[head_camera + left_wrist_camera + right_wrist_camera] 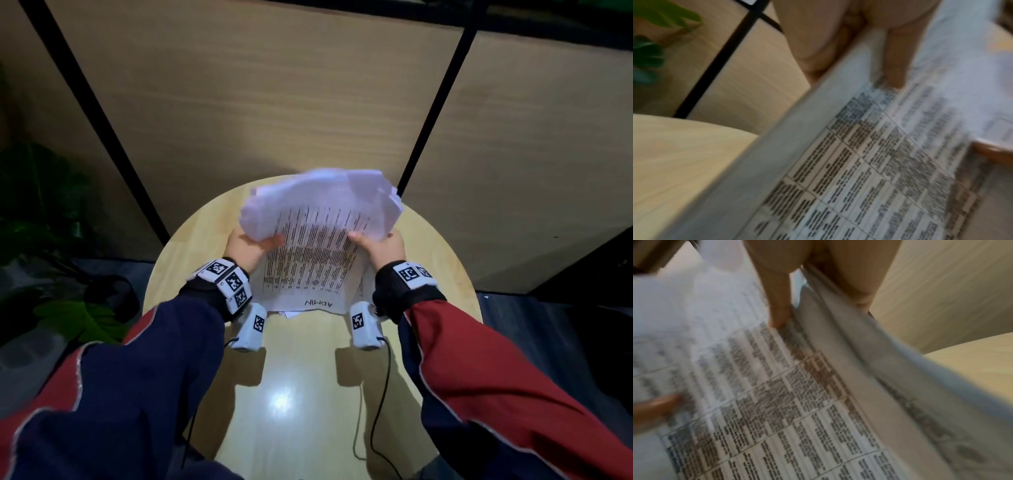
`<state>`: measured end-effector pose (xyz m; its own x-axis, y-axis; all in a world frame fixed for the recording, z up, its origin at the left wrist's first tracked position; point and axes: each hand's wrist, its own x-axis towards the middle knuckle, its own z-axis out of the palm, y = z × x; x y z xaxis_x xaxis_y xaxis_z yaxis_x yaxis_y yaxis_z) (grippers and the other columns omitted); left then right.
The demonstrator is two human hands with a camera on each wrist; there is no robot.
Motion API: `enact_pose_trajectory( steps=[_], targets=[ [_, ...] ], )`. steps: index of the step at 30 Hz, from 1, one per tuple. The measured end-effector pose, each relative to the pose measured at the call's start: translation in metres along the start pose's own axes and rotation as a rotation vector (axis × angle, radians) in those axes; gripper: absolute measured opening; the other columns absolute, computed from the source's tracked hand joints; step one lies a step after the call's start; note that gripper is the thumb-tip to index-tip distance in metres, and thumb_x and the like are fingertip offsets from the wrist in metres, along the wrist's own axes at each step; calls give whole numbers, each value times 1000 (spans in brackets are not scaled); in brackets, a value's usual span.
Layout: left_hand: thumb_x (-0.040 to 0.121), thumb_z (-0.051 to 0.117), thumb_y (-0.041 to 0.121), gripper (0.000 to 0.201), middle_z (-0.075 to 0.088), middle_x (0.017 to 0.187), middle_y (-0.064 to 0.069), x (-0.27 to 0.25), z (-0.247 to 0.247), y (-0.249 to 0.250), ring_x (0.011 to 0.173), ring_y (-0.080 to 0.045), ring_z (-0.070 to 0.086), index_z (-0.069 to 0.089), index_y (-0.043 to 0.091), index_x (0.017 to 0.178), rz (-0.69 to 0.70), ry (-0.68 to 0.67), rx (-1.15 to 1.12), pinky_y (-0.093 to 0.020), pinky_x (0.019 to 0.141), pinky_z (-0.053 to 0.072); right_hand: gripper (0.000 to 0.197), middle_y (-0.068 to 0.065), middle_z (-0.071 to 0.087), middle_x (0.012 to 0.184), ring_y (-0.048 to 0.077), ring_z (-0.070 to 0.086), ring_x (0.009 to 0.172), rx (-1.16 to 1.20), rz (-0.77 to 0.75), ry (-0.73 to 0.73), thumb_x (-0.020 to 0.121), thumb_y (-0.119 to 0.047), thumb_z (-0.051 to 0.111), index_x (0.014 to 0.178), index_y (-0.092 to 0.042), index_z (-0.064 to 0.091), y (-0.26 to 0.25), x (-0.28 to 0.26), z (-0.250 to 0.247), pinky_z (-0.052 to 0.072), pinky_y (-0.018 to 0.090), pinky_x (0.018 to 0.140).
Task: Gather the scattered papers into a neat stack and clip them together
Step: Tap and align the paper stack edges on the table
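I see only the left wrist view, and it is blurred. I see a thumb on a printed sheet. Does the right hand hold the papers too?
Observer: Yes. In the head view the right hand grips the right side of the papers, and the left hand grips the left side.
Operator: Are the papers flat on the table?
Observer: No. The bundle stands tilted, its lower edge, near the word ADMIN, on or just above the round table; I cannot tell which.
Operator: Is the stack neat already?
Observer: Not yet. At the top the sheets fan out unevenly.
Operator: Do you see a clip?
Observer: No clip shows in any view.
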<state>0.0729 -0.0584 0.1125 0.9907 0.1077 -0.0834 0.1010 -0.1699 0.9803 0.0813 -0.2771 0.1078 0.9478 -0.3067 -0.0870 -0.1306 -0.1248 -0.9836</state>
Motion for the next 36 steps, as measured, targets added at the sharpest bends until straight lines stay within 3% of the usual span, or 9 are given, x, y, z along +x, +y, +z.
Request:
enact_pose_trajectory(
  steps=[6, 9, 11, 13, 16, 21, 25, 29, 36],
  targets=[
    [71, 77, 19, 27, 65, 79, -1, 5, 12, 50, 71, -14, 60, 66, 6, 93, 173, 328, -92, -15, 65, 50, 11, -4, 63, 78, -11, 59, 63, 215, -171, 101, 81, 0, 67, 91, -4, 62, -29, -14, 10, 46, 5, 65],
    [69, 79, 22, 18, 59, 68, 10, 4, 18, 57, 63, -7, 56, 61, 20, 70, 188, 354, -132, -17, 63, 48, 14, -5, 60, 80, -1, 56, 70, 165, -196, 149, 86, -10, 64, 96, -1, 63, -23, -24, 12, 40, -1, 60],
    [70, 78, 27, 18, 61, 72, 7, -1, 25, 44, 69, -11, 58, 61, 20, 72, 147, 308, -105, -22, 66, 47, 21, 8, 60, 83, 11, 53, 79, 145, -129, 138, 86, -12, 63, 101, 2, 62, -7, -30, 11, 41, 13, 62],
    [68, 78, 28, 36, 65, 88, 3, -8, 28, 20, 82, -12, 62, 63, 12, 97, 94, 172, -99, -18, 70, 48, 25, 11, 62, 87, 14, 55, 82, 115, -61, 105, 82, -7, 67, 105, 2, 61, 15, -34, 6, 43, 23, 69],
    [56, 82, 33, 69, 68, 108, -6, -13, 23, -10, 97, -19, 65, 57, 9, 115, 30, -4, -141, -29, 82, 53, 32, 1, 64, 95, 10, 60, 84, 78, -37, 45, 76, 0, 73, 104, -6, 59, 31, -33, -4, 49, 14, 73],
    [76, 69, 1, 15, 67, 70, 9, -15, 16, -14, 65, -6, 61, 65, 4, 90, -23, 97, -104, -25, 68, 48, 21, -1, 67, 74, -13, 58, 54, 108, -18, 42, 78, -3, 72, 96, 1, 61, 18, -25, -5, 45, 9, 53],
    [70, 75, 5, 43, 65, 90, -2, -18, 11, -10, 75, -1, 58, 61, 0, 110, -10, 154, -166, -25, 79, 48, 15, -2, 63, 66, -4, 58, 49, 130, 30, 68, 78, -16, 74, 84, -5, 66, 14, -21, -4, 50, 16, 58],
    [65, 78, 7, 36, 65, 89, 5, -22, 5, -2, 84, -6, 61, 63, 14, 97, 32, 59, -147, -30, 85, 51, 16, -5, 63, 69, 1, 61, 58, 162, 34, 92, 74, -14, 77, 69, -21, 63, 10, -22, -10, 51, 15, 63],
    [27, 86, 52, 75, 74, 81, 14, -28, -1, 13, 81, 4, 68, 63, 24, 92, 164, -20, -283, -12, 70, 53, 20, -12, 64, 69, -16, 59, 54, 245, -161, 80, 77, -4, 73, 92, -7, 60, -23, -32, -20, 42, 0, 55]
  ],
)
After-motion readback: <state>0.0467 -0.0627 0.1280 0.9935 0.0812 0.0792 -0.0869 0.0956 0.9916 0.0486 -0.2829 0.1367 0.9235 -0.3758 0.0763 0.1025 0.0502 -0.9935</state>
